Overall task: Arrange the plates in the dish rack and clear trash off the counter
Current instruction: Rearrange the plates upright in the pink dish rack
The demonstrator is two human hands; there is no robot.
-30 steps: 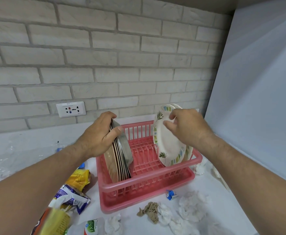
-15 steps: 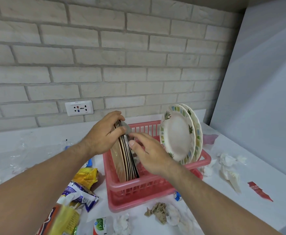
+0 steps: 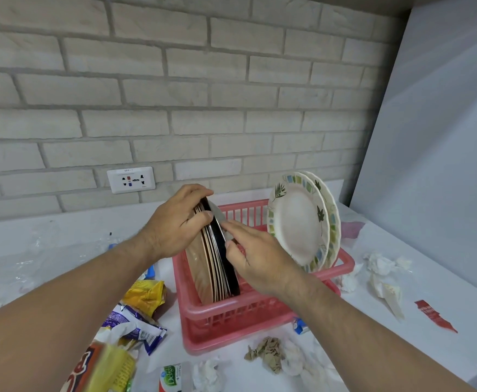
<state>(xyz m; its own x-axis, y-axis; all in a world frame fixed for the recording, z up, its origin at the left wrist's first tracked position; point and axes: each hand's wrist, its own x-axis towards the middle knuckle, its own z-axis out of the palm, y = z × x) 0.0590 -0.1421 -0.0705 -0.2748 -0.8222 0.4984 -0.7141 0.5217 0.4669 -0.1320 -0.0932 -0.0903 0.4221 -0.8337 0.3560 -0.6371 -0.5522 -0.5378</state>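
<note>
White counter (image 3: 443,278) strewn with wrappers (image 3: 143,297) meets a pale brick wall (image 3: 203,108).

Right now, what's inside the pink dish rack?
A stack of dark-rimmed plates stands on edge at its left, held by the left hand; two leaf-patterned plates lean at the right. The right hand hides the rack floor between them.

On the white worktop (image 3: 458,278) a pink dish rack (image 3: 217,309) holds a stack of plates (image 3: 217,275) upright at its left end. The left grip (image 3: 175,230) curls over the stack's top edge; the right grip (image 3: 255,258) pinches its rightmost dark rim. Two patterned plates (image 3: 299,222) stand at the right end. Wrappers (image 3: 138,321) and crumpled tissues (image 3: 381,267) lie around the rack.
</note>
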